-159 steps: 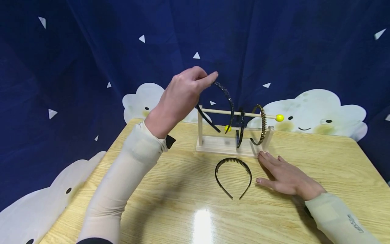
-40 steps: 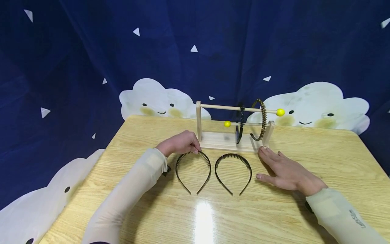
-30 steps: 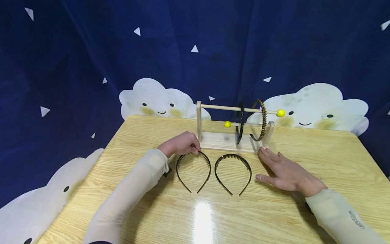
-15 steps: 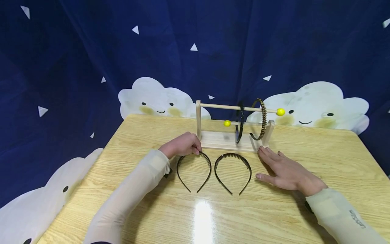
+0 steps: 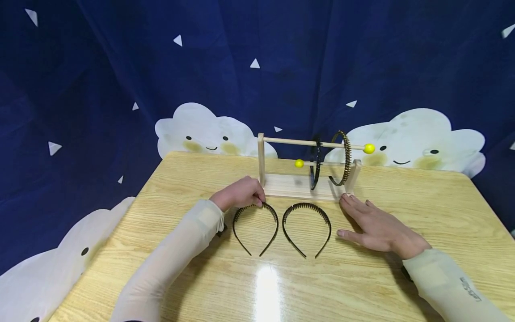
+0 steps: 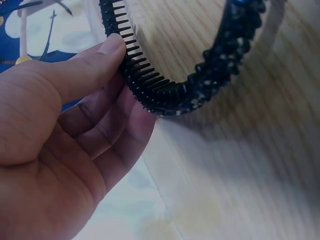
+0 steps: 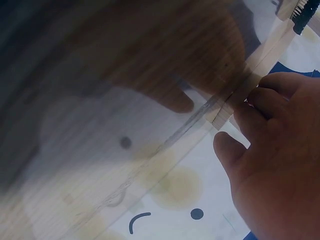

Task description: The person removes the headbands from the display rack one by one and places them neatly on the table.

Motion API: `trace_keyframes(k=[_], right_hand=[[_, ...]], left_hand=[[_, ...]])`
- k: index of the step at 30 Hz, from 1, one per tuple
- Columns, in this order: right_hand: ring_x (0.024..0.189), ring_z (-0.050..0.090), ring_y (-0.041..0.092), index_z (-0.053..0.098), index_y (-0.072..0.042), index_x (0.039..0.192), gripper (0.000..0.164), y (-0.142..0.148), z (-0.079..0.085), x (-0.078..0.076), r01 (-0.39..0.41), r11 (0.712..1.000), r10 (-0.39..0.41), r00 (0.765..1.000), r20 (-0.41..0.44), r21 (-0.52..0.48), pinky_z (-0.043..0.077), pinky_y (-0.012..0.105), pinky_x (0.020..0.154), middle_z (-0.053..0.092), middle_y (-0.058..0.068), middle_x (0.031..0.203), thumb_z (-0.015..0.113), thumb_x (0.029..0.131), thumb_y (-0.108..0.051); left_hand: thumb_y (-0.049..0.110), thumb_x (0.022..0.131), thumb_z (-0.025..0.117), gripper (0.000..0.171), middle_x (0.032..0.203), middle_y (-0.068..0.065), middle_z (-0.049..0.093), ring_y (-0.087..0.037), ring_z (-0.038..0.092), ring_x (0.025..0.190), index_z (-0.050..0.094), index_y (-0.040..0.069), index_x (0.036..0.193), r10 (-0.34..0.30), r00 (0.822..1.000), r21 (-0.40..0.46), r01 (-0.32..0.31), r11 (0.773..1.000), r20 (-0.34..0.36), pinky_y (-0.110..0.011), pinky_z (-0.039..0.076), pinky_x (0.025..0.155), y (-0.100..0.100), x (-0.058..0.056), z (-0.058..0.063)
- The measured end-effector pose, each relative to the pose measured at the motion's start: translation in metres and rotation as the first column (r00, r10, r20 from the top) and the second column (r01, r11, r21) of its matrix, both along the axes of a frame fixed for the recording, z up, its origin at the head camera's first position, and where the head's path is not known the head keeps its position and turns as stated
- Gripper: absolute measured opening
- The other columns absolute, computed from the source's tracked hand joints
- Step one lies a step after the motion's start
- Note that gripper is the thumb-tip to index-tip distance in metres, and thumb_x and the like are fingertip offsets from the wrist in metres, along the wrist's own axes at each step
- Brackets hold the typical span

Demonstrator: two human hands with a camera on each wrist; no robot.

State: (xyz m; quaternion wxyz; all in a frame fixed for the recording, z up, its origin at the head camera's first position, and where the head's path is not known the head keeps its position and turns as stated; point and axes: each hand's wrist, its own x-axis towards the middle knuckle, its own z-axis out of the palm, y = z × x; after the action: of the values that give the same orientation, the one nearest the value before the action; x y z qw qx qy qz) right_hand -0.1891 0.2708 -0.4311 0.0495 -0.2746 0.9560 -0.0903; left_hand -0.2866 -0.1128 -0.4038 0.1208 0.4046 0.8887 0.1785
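Note:
Left of centre in the head view, my left hand [image 5: 241, 193] pinches the top of a black toothed headband [image 5: 277, 226] whose arms point toward me, low at the tabletop. Sparkling beads cover that headband's outer face [image 6: 200, 90] in the left wrist view, with the thumb on its toothed side and fingers behind. Beside it lies a second dark toothed headband [image 5: 307, 205]. My right hand [image 5: 376, 230] is spread palm down, fingertips at the right end of the wooden rack's base [image 5: 289, 184]. A beaded black headband [image 5: 318, 165] and a gold toothed one [image 5: 348, 158] hang on the rack.
The rack has an upper rod [image 5: 291, 141] ending in a yellow ball [image 5: 369, 148] on the right. Its lower rod ends in another yellow ball [image 5: 299, 163], facing left. A dark blue curtain [image 5: 225, 53] with clouds hangs behind the wooden table [image 5: 209, 286].
About five seconds ago my left hand held the beaded headband raised at the rack's upper rod; it has since come down to the table beside the other headband. Over the last second both hands stay put.

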Motion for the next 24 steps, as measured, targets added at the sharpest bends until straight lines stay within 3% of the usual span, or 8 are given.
trace_keyframes(k=[17, 24], right_hand=[[0.147, 0.023, 0.042, 0.027, 0.002, 0.157, 0.094, 0.0000, -0.0006, -0.0006, -0.004, 1.000, 0.004, 1.000, -0.007, 0.001, 0.020, 0.062, 0.116, 0.020, 0.022, 0.162, 0.046, 0.097, -0.068], [0.147, 0.023, 0.042, 0.027, 0.002, 0.157, 0.094, 0.0007, -0.0002, -0.0001, -0.002, 1.000, 0.002, 1.000, -0.008, -0.001, 0.020, 0.062, 0.115, 0.021, 0.022, 0.162, 0.046, 0.097, -0.068]], left_hand=[[0.005, 0.085, 0.079, 0.009, 0.086, 0.000, 0.076, -0.006, 0.064, 0.073, 0.081, 0.010, 0.093, -0.017, 0.999, 0.021, 0.016, 1.000, 0.030, -0.020, 0.054, 0.070, -0.0020, -0.0004, -0.0026], [0.003, 0.088, 0.076, 0.012, 0.087, -0.001, 0.075, -0.011, 0.068, 0.079, 0.081, 0.007, 0.098, 0.005, 1.000, 0.036, -0.004, 0.999, -0.019, -0.022, 0.055, 0.075, -0.0006, 0.0000, 0.0034]])
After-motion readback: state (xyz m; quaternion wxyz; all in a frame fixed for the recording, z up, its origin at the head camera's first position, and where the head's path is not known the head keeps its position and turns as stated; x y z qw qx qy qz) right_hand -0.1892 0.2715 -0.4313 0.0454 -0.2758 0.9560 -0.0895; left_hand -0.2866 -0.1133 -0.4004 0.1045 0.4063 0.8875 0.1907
